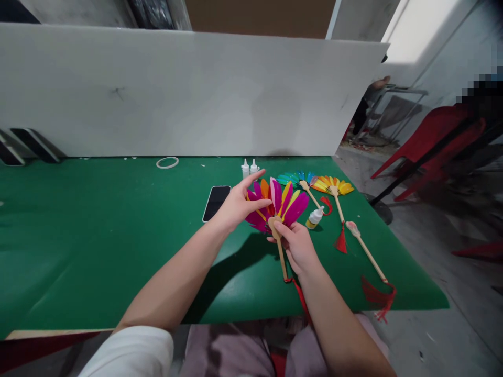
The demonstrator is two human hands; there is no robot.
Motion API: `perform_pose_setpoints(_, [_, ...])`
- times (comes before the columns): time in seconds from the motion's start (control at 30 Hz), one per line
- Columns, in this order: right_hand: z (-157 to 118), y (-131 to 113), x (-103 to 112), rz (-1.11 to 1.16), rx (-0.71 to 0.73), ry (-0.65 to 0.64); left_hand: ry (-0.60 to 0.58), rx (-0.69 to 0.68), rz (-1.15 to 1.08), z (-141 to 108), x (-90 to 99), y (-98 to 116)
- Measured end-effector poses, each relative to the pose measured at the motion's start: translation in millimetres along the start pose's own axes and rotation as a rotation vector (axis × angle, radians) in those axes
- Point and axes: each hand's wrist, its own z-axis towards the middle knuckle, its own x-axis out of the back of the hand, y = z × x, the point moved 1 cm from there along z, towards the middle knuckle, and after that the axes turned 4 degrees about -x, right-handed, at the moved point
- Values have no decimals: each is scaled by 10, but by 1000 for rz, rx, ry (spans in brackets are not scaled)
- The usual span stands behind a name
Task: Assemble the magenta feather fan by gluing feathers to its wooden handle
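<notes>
Along the desk's point(118, 235) far edge, below a white board point(220, 94), lies a white ring point(167, 159). Further right, the left hand point(239, 201) partly covers a phone point(216, 201) and two white bottles point(249, 167); its thumb and forefinger spread apart at a magenta fan's point(297, 208) petals, though I cannot tell whether its hidden fingers grip. The right hand point(301, 246) grasps this fan below its petals, above the desk's right half. Beside it are a small bottle point(315, 218), a blue fan point(291, 178), a yellow fan point(334, 186) and, by the right edge, a bare fan stick point(369, 254).
</notes>
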Motion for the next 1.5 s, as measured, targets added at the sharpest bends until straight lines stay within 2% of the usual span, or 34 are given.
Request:
perform_pose_setpoints(0.17, [-27,-42,-9,62,44,17,38,67,-75,6,72,62])
perform_pose_setpoints(0.23, [-35,-57,-3,82,54,15,18,89,-69,-2,85,89])
perform_pose_setpoints(0.33, [-38,-68,12,102,64,4,-29,62,-21,-25,61,112])
perform_pose_setpoints(0.6, [-24,-61,17,88,59,5,-31,38,0,-45,0,121])
perform_pose_setpoints(0.8, [-31,-49,5,46,59,-22,1,-25,-8,-61,-37,97])
perform_pose_setpoints(1.0, [-41,-48,-3,-19,94,-19,32,-25,93,-54,-48,148])
perform_pose_setpoints(1.07, [-75,-77,12,-128,210,34,87,-80,117,-42,-9,195])
perform_pose_setpoints(1.1, [-99,-101,28,-221,325,98,146,-133,128,-53,14,218])
perform_pose_setpoints(1.2, [-192,-177,82,-592,844,344,348,-265,148,-225,24,209])
perform_pose_setpoints(1.27, [-236,-189,94,-833,1152,407,322,-189,84,-442,-82,93])
perform_pose_setpoints(1.3, [-244,-180,90,-931,1248,400,222,-100,7,-560,-176,5])
perform_pose_setpoints(1.33, [-246,-161,80,-1014,1309,381,125,-27,-83,-672,-286,-87])
perform_pose_setpoints(1.4, [-237,-102,38,-1135,1344,345,93,27,-257,-842,-507,-250])
perform_pose_setpoints(1.5, [-236,1,-60,-1251,1252,253,380,80,-420,-897,-733,-380])
